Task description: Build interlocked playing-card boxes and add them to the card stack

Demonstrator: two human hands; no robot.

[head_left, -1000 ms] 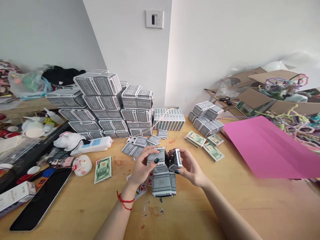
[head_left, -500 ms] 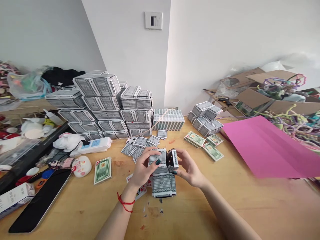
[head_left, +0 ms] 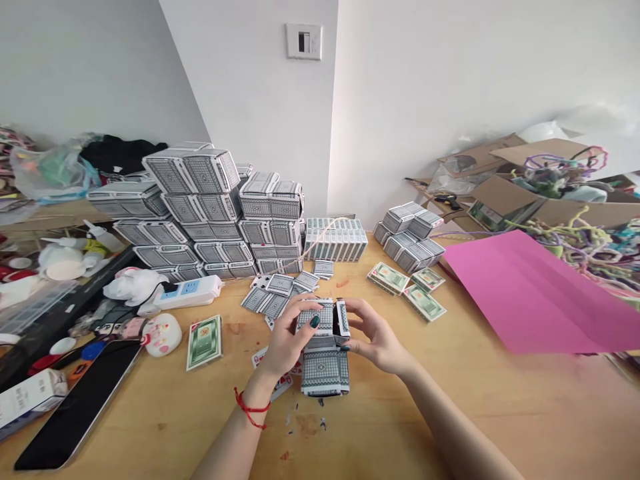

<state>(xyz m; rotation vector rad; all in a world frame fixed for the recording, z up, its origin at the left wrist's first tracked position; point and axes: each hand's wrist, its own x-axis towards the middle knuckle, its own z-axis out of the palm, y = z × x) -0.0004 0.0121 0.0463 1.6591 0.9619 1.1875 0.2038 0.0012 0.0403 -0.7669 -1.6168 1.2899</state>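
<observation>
My left hand (head_left: 285, 340) grips a grey patterned card block (head_left: 316, 316) from its left side, thumb on its face. My right hand (head_left: 375, 337) pinches another small card block (head_left: 342, 318) and holds it against the right side of the first. Both pieces sit on top of a longer row of joined card blocks (head_left: 324, 369) lying on the wooden table (head_left: 380, 427). Loose playing cards (head_left: 273, 298) lie just beyond my hands, and a few red-suited cards (head_left: 260, 358) show under my left wrist.
A tall stack of card blocks (head_left: 200, 213) stands at the back left, a smaller pile (head_left: 410, 237) at the back right. Green card packs (head_left: 204, 341) lie left and right. A pink paper sheet (head_left: 535, 293), a power strip (head_left: 187, 292) and a dark tablet (head_left: 75, 413) border the area.
My right hand has brought its small card block leftward and turned it until it meets the block in my left hand. The view has shifted slightly.
</observation>
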